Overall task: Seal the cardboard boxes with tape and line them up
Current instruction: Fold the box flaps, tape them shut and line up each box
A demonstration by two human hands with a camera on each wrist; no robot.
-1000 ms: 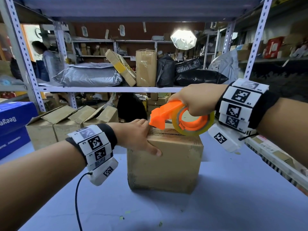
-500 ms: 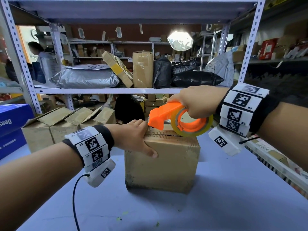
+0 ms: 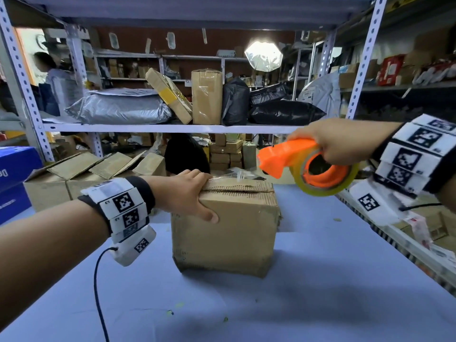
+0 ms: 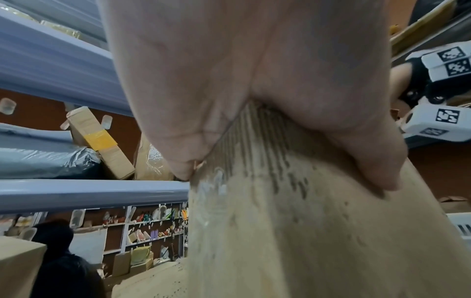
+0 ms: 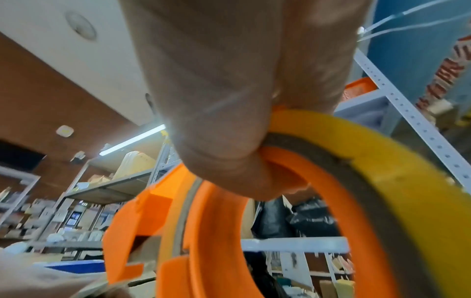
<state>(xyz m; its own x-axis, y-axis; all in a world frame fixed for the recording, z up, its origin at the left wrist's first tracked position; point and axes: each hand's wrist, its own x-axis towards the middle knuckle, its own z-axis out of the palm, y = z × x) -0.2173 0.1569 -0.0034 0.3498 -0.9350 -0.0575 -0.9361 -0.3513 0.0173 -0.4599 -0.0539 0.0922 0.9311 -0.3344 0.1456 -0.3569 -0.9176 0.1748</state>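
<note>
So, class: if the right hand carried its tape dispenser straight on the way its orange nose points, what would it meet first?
Probably the left hand on the cardboard box top: the right hand aims the tape dispenser leftward, slightly down. Depth is unclear.

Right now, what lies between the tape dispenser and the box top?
Head view: a bare gap separates the tape dispenser from the cardboard box; only background shelving shows through.

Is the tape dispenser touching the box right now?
No, in the head view the tape dispenser in the right hand is held in the air, up and to the right of the box.
</note>
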